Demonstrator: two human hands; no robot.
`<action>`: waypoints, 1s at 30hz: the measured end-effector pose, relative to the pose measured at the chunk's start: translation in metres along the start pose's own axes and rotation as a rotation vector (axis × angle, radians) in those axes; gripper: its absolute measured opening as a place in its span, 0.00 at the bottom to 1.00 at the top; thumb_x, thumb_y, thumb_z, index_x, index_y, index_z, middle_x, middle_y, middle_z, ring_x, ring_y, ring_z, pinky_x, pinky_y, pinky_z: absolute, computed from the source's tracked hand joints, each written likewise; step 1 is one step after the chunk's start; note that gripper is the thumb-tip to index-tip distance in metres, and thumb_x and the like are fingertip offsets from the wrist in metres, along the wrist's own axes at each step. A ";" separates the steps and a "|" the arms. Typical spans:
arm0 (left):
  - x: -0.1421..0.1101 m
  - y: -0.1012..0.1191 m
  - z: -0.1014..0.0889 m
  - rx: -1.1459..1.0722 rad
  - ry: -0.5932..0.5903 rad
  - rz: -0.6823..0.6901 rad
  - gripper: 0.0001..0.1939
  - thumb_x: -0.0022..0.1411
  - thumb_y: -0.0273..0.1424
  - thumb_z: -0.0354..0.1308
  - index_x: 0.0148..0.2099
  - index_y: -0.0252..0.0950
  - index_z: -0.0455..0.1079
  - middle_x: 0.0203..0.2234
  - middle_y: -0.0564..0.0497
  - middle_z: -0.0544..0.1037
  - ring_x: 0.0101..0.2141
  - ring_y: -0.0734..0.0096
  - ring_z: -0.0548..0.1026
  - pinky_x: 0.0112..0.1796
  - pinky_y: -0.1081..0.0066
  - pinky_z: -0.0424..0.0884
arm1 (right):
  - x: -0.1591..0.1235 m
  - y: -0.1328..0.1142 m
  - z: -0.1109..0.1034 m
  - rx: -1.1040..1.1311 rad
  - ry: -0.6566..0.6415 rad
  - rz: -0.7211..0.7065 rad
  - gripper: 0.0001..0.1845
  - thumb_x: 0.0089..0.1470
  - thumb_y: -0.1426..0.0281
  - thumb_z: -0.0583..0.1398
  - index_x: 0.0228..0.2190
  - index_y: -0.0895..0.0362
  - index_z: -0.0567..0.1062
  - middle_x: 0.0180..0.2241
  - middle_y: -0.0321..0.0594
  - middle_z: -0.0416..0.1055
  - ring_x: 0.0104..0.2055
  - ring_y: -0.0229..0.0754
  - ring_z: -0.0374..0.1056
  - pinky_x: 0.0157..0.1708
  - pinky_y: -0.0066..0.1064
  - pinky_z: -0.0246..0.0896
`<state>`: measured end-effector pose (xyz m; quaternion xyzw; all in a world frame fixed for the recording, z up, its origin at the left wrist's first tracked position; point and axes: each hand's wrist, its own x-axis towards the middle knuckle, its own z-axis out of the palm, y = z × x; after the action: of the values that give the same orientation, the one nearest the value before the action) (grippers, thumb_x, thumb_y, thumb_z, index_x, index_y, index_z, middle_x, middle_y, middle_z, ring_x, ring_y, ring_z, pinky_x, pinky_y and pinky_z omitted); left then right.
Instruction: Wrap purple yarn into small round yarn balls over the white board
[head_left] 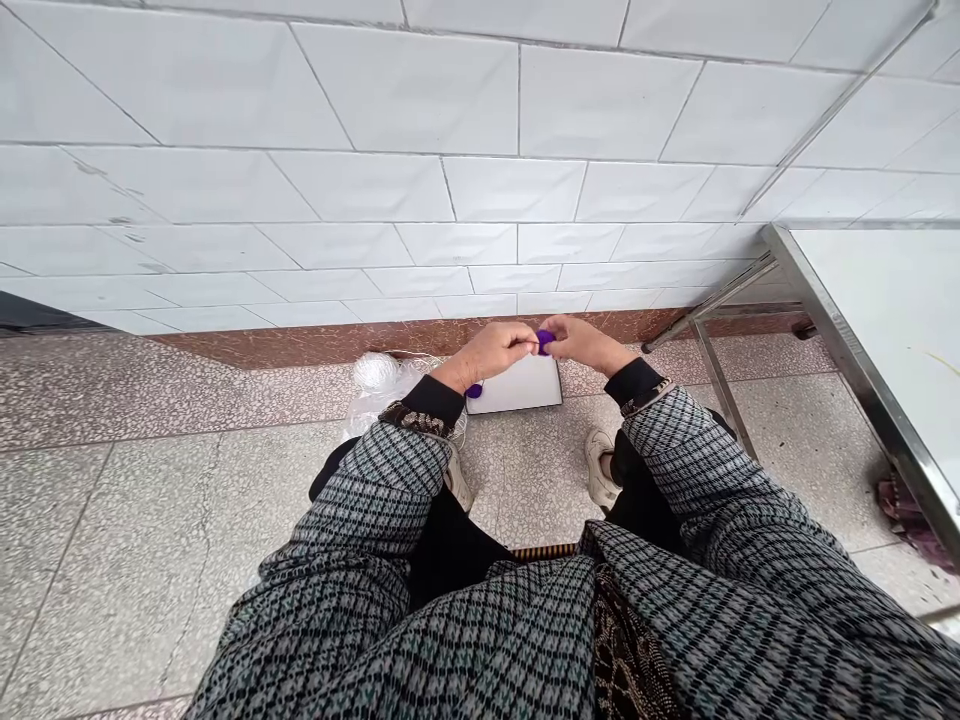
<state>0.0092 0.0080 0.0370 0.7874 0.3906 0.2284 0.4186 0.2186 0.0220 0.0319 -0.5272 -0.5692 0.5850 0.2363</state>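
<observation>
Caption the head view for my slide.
Left hand and right hand meet at a purple piece over a white tray.

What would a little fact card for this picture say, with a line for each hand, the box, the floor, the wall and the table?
Left hand: fingertips close together at the purple piece's edge
Right hand: holding the purple piece
White box: below the hands
Second purple piece: near the left wrist
Floor: speckled
White ball: left of the box
Wall: white tiles
Table: right side, white top, metal frame

Left hand (493,353), right hand (585,342) at purple piece (545,343)
</observation>
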 end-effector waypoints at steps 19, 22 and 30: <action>0.003 -0.003 0.007 0.041 -0.009 -0.025 0.10 0.63 0.30 0.54 0.35 0.37 0.77 0.26 0.52 0.77 0.27 0.70 0.69 0.35 0.68 0.65 | 0.005 -0.006 0.003 0.057 0.229 -0.056 0.16 0.51 0.77 0.67 0.36 0.53 0.66 0.28 0.29 0.69 0.23 0.33 0.61 0.24 0.27 0.59; 0.002 -0.003 -0.001 0.019 0.158 -0.057 0.10 0.63 0.30 0.54 0.36 0.36 0.77 0.32 0.49 0.81 0.33 0.66 0.73 0.40 0.67 0.69 | -0.001 -0.008 0.004 -0.021 0.108 -0.034 0.14 0.53 0.79 0.67 0.35 0.54 0.69 0.26 0.29 0.69 0.23 0.34 0.62 0.23 0.27 0.60; 0.009 -0.015 -0.005 0.002 0.302 -0.143 0.10 0.62 0.31 0.54 0.35 0.35 0.76 0.29 0.50 0.79 0.34 0.65 0.73 0.40 0.67 0.68 | -0.014 -0.019 0.005 0.270 -0.200 0.042 0.14 0.51 0.82 0.66 0.37 0.56 0.73 0.31 0.34 0.75 0.27 0.33 0.67 0.27 0.25 0.67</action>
<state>0.0047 0.0226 0.0271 0.7145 0.5046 0.3134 0.3696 0.2131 0.0119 0.0532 -0.4415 -0.4950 0.7105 0.2350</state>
